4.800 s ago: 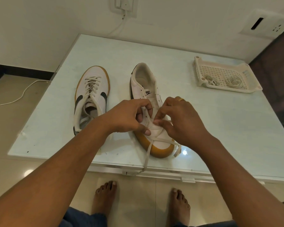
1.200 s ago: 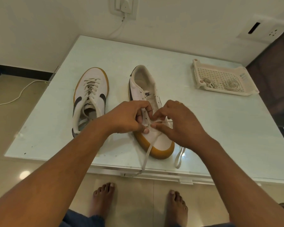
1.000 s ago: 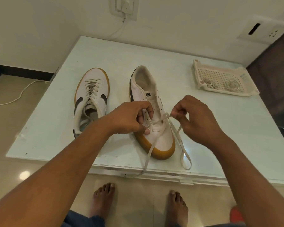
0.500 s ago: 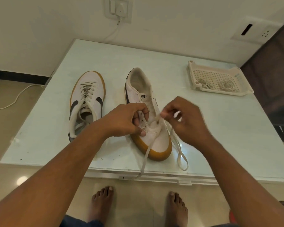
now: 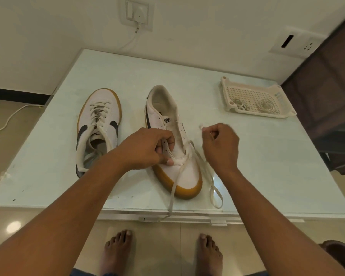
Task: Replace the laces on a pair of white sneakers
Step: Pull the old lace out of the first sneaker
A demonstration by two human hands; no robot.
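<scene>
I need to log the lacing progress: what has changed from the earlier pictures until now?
The right hand left the eyelets and drew the lace out to the right, its tip pinched. The left hand stayed gripping the sneaker. The laced sneaker and tray did not move.

Laced sneaker (image 5: 99, 124) beside barely laced sneaker (image 5: 175, 148), lace (image 5: 174, 188) dangling.
</scene>
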